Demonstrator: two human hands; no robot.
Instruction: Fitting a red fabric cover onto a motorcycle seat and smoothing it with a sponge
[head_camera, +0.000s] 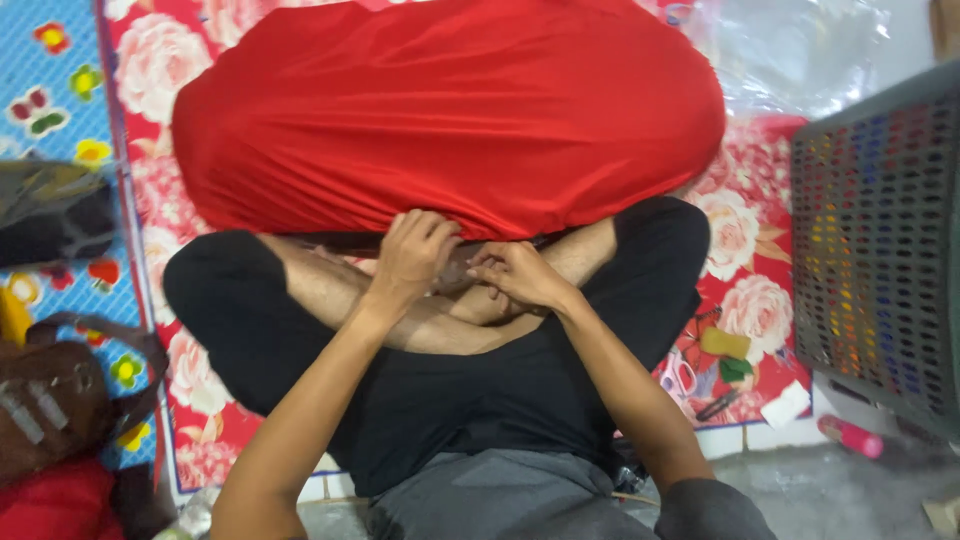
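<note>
Red cloth (450, 110) lies spread in one big bundle over my crossed legs on the floral mat (745, 240). I have both hands at its near hem: my left hand (412, 255) curls onto the edge, my right hand (515, 275) pinches close beside it, though what it pinches I cannot tell. I judge I'm working the hem; next needs fine finger control. One grey basket (880, 240), one brown bag (60, 400), one pink tube (850, 436).

A red rose-print mat (745, 235) carries the red cloth (450, 110), spread just beyond the hands, a grey basket (880, 240) to their right.
</note>
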